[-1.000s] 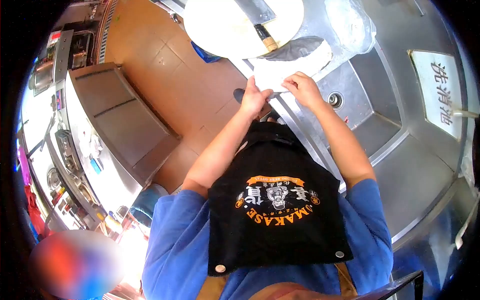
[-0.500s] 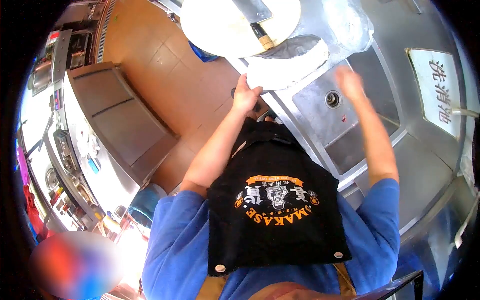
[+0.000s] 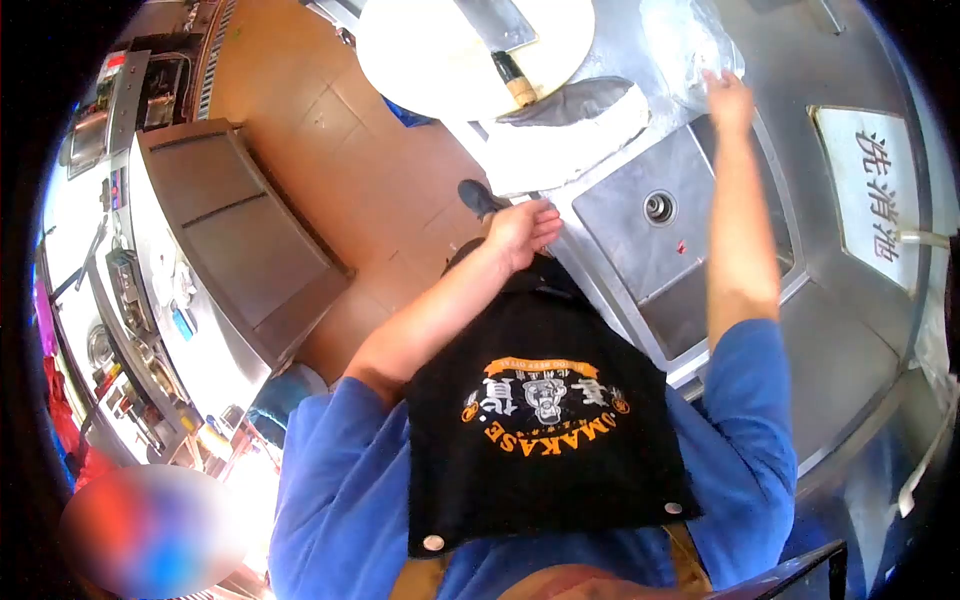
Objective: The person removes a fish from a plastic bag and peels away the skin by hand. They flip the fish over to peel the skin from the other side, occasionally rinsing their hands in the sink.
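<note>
My left hand (image 3: 527,232) is in front of my apron by the sink's near edge. It is empty, palm turned up and fingers loosely curled. Just beyond it, a white cloth-like sheet with a grey part (image 3: 565,145) lies on the counter edge. My right hand (image 3: 731,102) reaches over the far side of the sink (image 3: 625,200). Its fingertips are apart at the near edge of a clear plastic bag (image 3: 690,45); whether they grip the film is hard to make out. The bag's contents look whitish and indistinct.
A round white cutting board (image 3: 420,60) at the top carries a cleaver (image 3: 512,75). A small red scrap (image 3: 682,247) lies near the sink drain (image 3: 659,208). A sign (image 3: 868,190) leans at the right. A metal cabinet (image 3: 240,230) stands left, across the tiled floor (image 3: 330,120).
My left hand has left the edge of the white sheet and drawn back toward my apron, turning palm up. My right hand has moved from above the sink forward to the plastic bag.
</note>
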`<state>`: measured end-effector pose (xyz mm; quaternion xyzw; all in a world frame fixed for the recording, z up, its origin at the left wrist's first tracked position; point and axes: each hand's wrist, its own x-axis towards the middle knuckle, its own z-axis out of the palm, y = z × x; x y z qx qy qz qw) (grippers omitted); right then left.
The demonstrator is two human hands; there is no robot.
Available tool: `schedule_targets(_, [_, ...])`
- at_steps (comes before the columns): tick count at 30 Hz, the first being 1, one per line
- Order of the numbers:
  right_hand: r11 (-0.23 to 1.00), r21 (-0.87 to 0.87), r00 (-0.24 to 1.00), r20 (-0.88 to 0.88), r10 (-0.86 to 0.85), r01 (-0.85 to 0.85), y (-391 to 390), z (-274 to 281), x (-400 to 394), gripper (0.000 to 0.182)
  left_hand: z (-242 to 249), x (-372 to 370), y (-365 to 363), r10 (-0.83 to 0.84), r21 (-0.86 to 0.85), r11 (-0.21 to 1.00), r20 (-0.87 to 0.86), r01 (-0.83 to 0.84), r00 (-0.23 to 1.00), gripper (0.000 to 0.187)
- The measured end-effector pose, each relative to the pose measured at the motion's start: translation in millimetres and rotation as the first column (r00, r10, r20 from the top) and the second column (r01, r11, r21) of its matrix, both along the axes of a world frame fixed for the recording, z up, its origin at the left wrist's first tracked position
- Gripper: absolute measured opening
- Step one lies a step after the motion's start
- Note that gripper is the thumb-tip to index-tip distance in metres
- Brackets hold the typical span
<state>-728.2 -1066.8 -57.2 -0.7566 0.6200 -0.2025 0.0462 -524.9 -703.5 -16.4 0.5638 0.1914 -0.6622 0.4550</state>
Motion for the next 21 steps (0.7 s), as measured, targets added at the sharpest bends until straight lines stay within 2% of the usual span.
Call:
schedule_targets(1, [0.999, -0.04, 0.971, 0.237, 0.01, 0.0, 31, 12, 20, 0.039, -7, -6, -3, 0.022, -0.066, 0.998, -0.021, -0.023, 1.0, 0.038])
schedule_targets(2, [0.997, 0.08, 0.963, 0.269, -0.029, 0.008, 62, 31, 36, 0.036, -17, -10, -6, 0.126, -0.094, 0.987, -0.035, -0.129, 0.991, 0.04])
schedule_targets(3, [0.988, 0.102, 0.922, 0.38, 0.071, -0.118, 89, 16, 41, 0.031, -22, -12, -9, 0.137, -0.093, 0.986, -0.035, -0.139, 0.99, 0.04])
schedule_targets(4, [0.924, 0.281, 0.844, 0.531, 0.075, -0.26, 131, 26, 53, 0.025, -26, -17, -7, 0.227, -0.114, 0.966, -0.053, -0.232, 0.972, 0.039])
schedule_targets(5, [0.839, 0.38, 0.831, 0.539, 0.141, -0.389, 166, 22, 60, 0.016, -29, -17, -13, 0.317, -0.151, 0.934, -0.069, -0.324, 0.946, 0.037])
schedule_targets(6, [0.726, 0.451, 0.778, 0.601, 0.182, -0.518, 196, 11, 63, 0.023, -27, -17, -19, 0.364, -0.119, 0.923, -0.042, -0.366, 0.931, 0.035])
schedule_targets(8, [0.67, 0.393, 0.757, 0.506, 0.414, -0.63, 235, 24, 74, 0.028, -38, -14, -26, 0.401, -0.147, 0.902, -0.064, -0.406, 0.914, 0.034])
schedule_targets(9, [0.695, 0.388, 0.785, 0.432, 0.444, -0.606, 242, 29, 79, 0.027, -40, -14, -28, 0.437, -0.169, 0.879, -0.086, -0.445, 0.895, 0.034])
schedule_targets(11, [0.717, 0.311, 0.758, 0.464, 0.458, -0.624, 241, 16, 83, 0.023, -41, -18, -33, 0.44, -0.2, 0.875, -0.052, -0.441, 0.897, 0.033])
schedule_targets(13, [0.69, 0.322, 0.737, 0.493, 0.462, -0.648, 236, 7, 86, 0.019, -39, -18, -37, 0.434, -0.231, 0.875, -0.013, -0.425, 0.901, 0.032])
schedule_targets(15, [0.664, 0.336, 0.721, 0.515, 0.464, -0.667, 233, 7, 88, 0.014, -37, -18, -40, 0.384, -0.235, 0.909, 0.16, -0.343, 0.909, 0.026])
schedule_targets(16, [0.673, 0.298, 0.717, 0.473, 0.512, -0.677, 232, 8, 90, 0.01, -36, -19, -41, 0.382, -0.237, 0.91, 0.157, -0.34, 0.911, 0.026])
schedule_targets(17, [0.677, 0.261, 0.711, 0.427, 0.558, -0.688, 231, 8, 90, 0.007, -35, -21, -41, 0.373, -0.231, 0.919, 0.241, -0.32, 0.896, 0.027])
schedule_targets(18, [0.679, 0.262, 0.713, 0.425, 0.558, -0.686, 232, 9, 92, 0.007, -35, -23, -41, 0.362, -0.222, 0.927, 0.323, -0.302, 0.874, 0.029])
schedule_targets(19, [0.706, 0.254, 0.733, 0.42, 0.535, -0.661, 233, 10, 94, 0.008, -35, -23, -40, 0.363, -0.223, 0.927, 0.321, -0.303, 0.875, 0.029])
schedule_targets(21, [0.731, 0.244, 0.75, 0.416, 0.515, -0.637, 231, 8, 97, 0.009, -31, -20, -40, 0.125, -0.097, 0.992, 0.624, -0.082, 0.771, 0.031])
